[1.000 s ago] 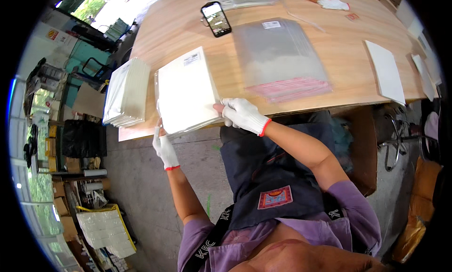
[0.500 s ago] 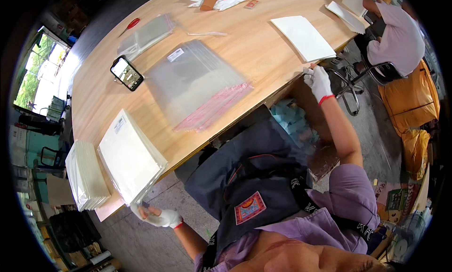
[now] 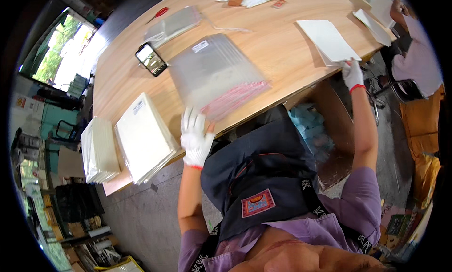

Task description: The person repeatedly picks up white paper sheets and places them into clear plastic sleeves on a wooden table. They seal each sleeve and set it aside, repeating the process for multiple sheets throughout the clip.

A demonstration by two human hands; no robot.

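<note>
The near edge of white sheets (image 3: 327, 40) is pinched by the gloved right hand (image 3: 352, 75). The empty left hand (image 3: 195, 136) is held outstretched beside clear plastic bags (image 3: 212, 72) on the worktop (image 3: 282, 53).

The gloves (image 3: 195, 142) are white with red cuffs (image 3: 358, 88), the sheets (image 3: 327, 39) white, the clear bags (image 3: 207, 69) pink-edged.

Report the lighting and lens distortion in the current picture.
Head view: daylight partly overexposes the bright rectangular opening; the pale wooden tabletop bows along its left edge; white rectangular sheets at the white-gloved right hand show little surface detail.
</note>
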